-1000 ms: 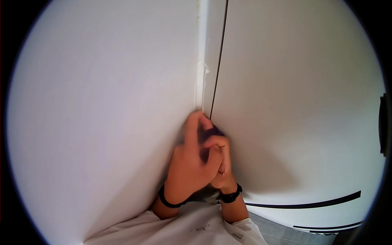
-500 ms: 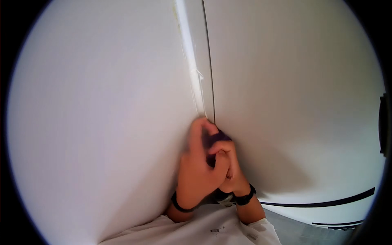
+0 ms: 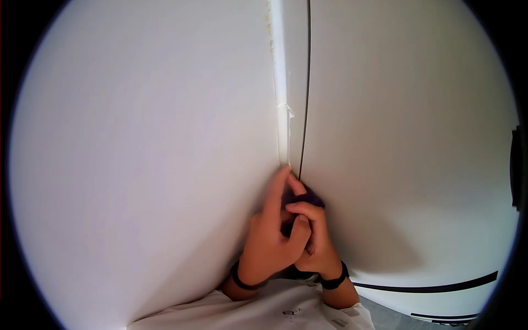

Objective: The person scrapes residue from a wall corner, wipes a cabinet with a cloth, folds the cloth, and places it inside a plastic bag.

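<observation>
Nearest to us is the worker's white shirt (image 3: pixel 247 312), creased, with a small patch of dark print low on the front. Both forearms come up from it, a black band (image 3: pixel 246 282) round the left wrist and another black band, the right wristband (image 3: pixel 333 282), round the other.

The two hands meet just above, tucked into a narrow corner. The left hand (image 3: pixel 270 239) shows us its back: the index finger is straight and points up the corner, while the thumb is bent across against the right hand (image 3: pixel 318 236). I cannot tell from here whether the left's remaining fingers pinch anything. The right's fingers are bent round a dark purple thing (image 3: pixel 313 199), which shows above the knuckles and again in the gap between the hands; its full shape is hidden.

At the raised fingertip begins a white strip (image 3: pixel 280 66) that runs up the corner, with a ragged flap (image 3: pixel 289 111) lifting at one edge. Yellowish marks (image 3: pixel 269 26) dot its left border higher up. A thin dark seam (image 3: pixel 307 93) climbs beside it, just to the right.

Pale surfaces spread on either side, the left panel (image 3: pixel 148 143) and the right panel (image 3: pixel 407 137), the latter crossed low down by a black stripe (image 3: pixel 440 286). Beyond its lower edge lies a bit of grey floor (image 3: pixel 382 312).
</observation>
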`<act>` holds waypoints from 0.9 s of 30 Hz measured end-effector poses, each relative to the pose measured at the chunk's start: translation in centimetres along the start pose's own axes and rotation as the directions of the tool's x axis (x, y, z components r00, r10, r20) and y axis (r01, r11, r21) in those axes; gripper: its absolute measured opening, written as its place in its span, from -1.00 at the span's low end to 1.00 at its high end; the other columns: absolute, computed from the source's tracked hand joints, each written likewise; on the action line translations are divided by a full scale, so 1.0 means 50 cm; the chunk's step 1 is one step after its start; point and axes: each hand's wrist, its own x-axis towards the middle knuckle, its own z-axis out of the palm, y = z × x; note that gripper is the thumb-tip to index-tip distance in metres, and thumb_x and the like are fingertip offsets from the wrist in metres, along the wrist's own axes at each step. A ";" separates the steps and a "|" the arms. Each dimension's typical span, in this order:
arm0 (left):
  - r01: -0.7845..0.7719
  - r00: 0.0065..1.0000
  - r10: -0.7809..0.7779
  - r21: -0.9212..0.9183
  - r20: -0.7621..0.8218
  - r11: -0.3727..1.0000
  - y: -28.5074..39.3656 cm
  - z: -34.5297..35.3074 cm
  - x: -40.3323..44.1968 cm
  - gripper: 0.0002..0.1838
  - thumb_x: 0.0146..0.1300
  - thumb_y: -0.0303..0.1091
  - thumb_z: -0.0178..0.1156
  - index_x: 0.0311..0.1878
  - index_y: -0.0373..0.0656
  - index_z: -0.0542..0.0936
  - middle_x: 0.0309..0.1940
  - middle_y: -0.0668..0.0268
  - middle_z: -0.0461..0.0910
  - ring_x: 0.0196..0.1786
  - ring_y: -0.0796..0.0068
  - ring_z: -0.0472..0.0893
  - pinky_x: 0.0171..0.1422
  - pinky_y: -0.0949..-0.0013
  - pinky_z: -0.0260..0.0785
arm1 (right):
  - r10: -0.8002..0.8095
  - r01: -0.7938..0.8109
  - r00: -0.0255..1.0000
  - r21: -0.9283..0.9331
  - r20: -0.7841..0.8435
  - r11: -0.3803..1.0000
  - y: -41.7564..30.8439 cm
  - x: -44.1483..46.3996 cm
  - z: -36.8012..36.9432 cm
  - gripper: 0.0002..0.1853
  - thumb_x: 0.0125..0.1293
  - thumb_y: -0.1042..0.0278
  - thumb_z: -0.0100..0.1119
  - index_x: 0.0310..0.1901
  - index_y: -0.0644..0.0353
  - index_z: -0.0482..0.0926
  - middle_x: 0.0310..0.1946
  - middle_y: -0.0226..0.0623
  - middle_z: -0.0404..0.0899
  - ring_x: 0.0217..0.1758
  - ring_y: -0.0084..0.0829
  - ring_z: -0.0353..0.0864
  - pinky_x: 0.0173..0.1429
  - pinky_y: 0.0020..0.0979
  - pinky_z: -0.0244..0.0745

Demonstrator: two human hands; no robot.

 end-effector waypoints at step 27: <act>-0.212 0.977 0.206 -0.128 -0.061 0.969 -0.207 -0.162 0.050 -0.34 0.24 -0.49 0.13 0.40 -0.40 0.18 -0.79 0.33 0.36 -0.70 0.66 0.32 -0.55 0.51 0.22 | -0.272 0.096 0.955 -0.739 -0.121 0.667 0.091 0.019 0.155 -0.57 -0.28 0.74 -0.01 -0.28 0.21 0.62 -0.39 -0.22 0.67 -0.40 -0.24 0.58 -0.26 -0.43 0.42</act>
